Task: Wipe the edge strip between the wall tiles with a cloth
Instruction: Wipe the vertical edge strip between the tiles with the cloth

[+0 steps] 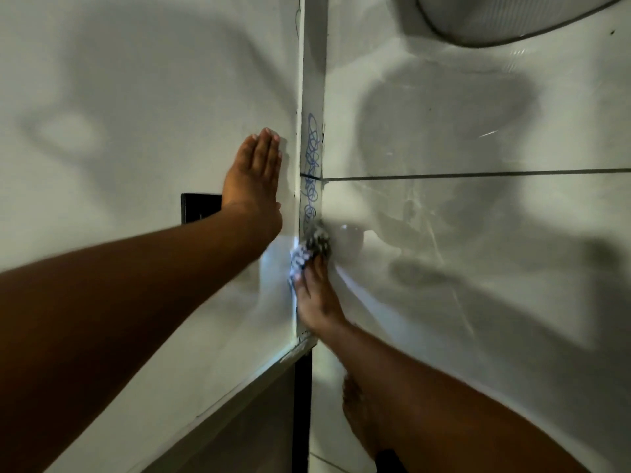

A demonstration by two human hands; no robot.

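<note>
1. While the left hand [254, 172] lies flat and empty on the wall, the right hand [316, 298] presses a checked cloth [312, 249] against the edge strip [312, 97], low down.
2. Blue scribble [312, 158] above the cloth remains; wiping is barely started.
3. The scribble has no readable words.

Dim, greenish cast. Large soft shadows are thrown across the glossy wall tiles [478, 131]; faint glare streaks lower right. Wide-angle bending seen at edges, slight motion blur.
</note>
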